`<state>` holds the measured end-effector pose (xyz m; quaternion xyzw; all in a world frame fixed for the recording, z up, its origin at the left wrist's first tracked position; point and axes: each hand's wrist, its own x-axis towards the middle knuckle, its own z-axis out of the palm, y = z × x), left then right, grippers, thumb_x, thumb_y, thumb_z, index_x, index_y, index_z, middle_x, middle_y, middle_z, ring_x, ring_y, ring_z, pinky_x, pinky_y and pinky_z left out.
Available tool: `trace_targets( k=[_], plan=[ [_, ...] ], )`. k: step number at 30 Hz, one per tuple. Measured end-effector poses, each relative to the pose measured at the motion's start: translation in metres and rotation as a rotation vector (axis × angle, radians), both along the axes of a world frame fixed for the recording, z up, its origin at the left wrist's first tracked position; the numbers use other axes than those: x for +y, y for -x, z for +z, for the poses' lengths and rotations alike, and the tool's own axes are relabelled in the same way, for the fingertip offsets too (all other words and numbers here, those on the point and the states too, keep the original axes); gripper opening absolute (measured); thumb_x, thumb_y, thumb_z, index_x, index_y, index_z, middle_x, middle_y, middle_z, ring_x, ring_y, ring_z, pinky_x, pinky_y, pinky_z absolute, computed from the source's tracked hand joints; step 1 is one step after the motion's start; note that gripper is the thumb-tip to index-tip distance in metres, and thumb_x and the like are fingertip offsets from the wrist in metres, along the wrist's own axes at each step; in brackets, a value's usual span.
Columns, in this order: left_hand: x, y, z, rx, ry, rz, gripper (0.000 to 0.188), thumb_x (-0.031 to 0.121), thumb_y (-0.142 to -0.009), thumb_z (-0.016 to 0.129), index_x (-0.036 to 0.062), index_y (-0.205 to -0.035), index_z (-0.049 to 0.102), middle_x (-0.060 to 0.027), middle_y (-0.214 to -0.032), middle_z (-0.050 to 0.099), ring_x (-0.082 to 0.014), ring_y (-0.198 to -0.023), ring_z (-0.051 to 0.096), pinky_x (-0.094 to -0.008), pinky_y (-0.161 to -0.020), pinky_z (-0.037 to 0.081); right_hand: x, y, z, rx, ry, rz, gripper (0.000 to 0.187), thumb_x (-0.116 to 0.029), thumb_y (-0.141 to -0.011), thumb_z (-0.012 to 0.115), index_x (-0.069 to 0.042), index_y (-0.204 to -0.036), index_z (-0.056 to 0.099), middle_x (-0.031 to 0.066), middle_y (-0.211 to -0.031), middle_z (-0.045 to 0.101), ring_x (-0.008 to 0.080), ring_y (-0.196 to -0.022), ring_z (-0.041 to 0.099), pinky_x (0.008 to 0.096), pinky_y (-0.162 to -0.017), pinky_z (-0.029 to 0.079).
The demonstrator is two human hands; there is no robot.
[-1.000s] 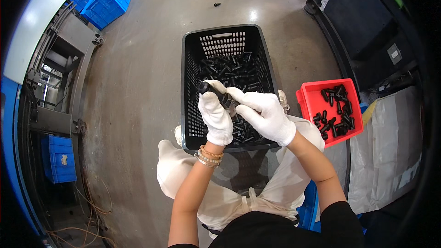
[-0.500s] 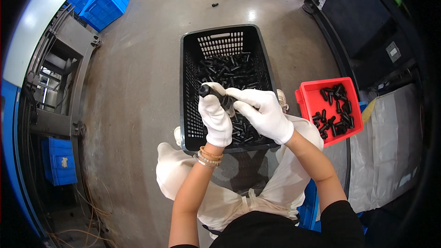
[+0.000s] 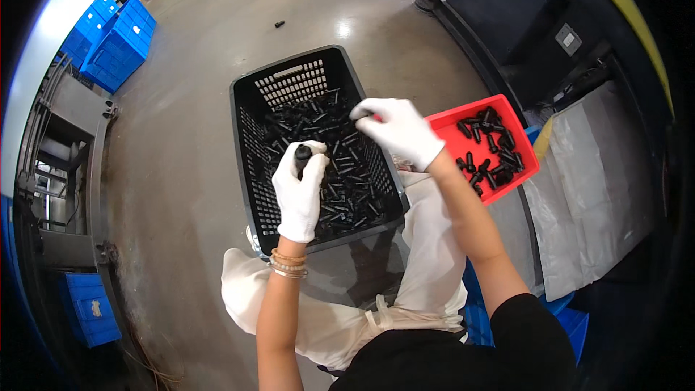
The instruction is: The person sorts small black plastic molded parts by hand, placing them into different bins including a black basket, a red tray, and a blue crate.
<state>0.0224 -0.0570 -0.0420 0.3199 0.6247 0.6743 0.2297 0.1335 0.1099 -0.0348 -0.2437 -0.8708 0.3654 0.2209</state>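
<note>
My left hand (image 3: 298, 192), in a white glove, is closed around a black bolt (image 3: 303, 152) with its round end facing up, above the black perforated crate (image 3: 246, 152). Beneath it, many loose black bolts (image 3: 347, 166) fill the crate's bottom. Gloved in white too, my right hand (image 3: 402, 130) is apart from the left, over the crate's right rim beside the red bin (image 3: 441, 122). Its fingers are curled and slightly blurred. Something small, dark and red shows between them, too unclear to name. Several black bolts (image 3: 499, 146) lie in the red bin.
One small black piece (image 3: 279, 24) lies on the floor beyond the crate. Blue crates (image 3: 119, 43) stand at the far left, and a blue bin (image 3: 93, 309) is at the near left. A dark machine frame (image 3: 507, 36) and grey sheeting (image 3: 594, 195) border the right side.
My hands were together at the bolt and are now apart. The right has moved away rightward, toward the red bin. The left keeps the bolt, now more upright. The whole view has turned.
</note>
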Motion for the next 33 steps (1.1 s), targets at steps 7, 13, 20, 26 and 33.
trace_targets(
  k=[7, 13, 20, 26, 33],
  plan=[
    [-0.006, 0.013, -0.007, 0.036, 0.003, 0.039, 0.005, 0.006, -0.087, 0.056, 0.0016, -0.085, 0.058, 0.0044, -0.072, 0.052, -0.0017, -0.063, 0.041, -0.0183, -0.055, 0.035, 0.101, -0.116, -0.101, -0.793, -0.168, -0.53, 0.029, -0.019, -0.077, 0.053, -0.005, -0.099, 0.065, 0.0209, -0.104, 0.062, 0.0368, -0.097, 0.06, 0.0442, -0.085, 0.048],
    [-0.01, 0.012, -0.007, 0.253, 0.124, -0.072, 0.009, 0.008, -0.084, 0.054, 0.0004, -0.083, 0.059, -0.0032, -0.075, 0.056, -0.0087, -0.069, 0.051, -0.023, -0.064, 0.043, 0.094, -0.191, -0.18, -0.938, -0.125, -0.283, 0.026, -0.02, -0.072, 0.06, -0.011, -0.096, 0.065, 0.018, -0.098, 0.064, 0.0349, -0.095, 0.061, 0.0433, -0.081, 0.05],
    [-0.011, 0.008, 0.014, 0.541, 0.212, -0.071, 0.015, 0.018, -0.082, 0.058, 0.0047, -0.088, 0.06, -0.0134, -0.081, 0.061, -0.0312, -0.078, 0.062, -0.037, -0.069, 0.049, 0.079, -0.187, -0.149, -0.574, -0.029, -0.719, 0.028, -0.02, -0.07, 0.058, -0.009, -0.095, 0.064, 0.0216, -0.094, 0.064, 0.0401, -0.091, 0.06, 0.0472, -0.08, 0.047],
    [-0.007, 0.015, 0.031, 0.388, 0.121, -0.004, 0.031, 0.019, -0.085, 0.059, 0.0041, -0.112, 0.055, -0.0122, -0.105, 0.058, -0.0222, -0.089, 0.062, -0.0324, -0.079, 0.049, 0.092, -0.101, -0.014, 0.445, 0.509, -0.459, 0.012, -0.013, -0.08, 0.051, -0.007, -0.088, 0.058, -0.0051, -0.056, 0.039, 0.0065, -0.039, 0.034, 0.0237, -0.034, 0.029],
    [0.01, 0.021, 0.047, 0.289, -0.276, -0.006, 0.046, 0.036, -0.095, 0.036, -0.0003, -0.122, 0.047, -0.0084, -0.112, 0.055, -0.0177, -0.106, 0.052, -0.0312, -0.096, 0.038, -0.04, 0.043, 0.097, 0.024, 1.206, 0.6, 0.025, -0.026, -0.088, 0.048, -0.011, -0.069, 0.048, -0.0055, -0.05, 0.035, 0.0043, -0.035, 0.029, 0.0208, -0.03, 0.021]
  ],
)
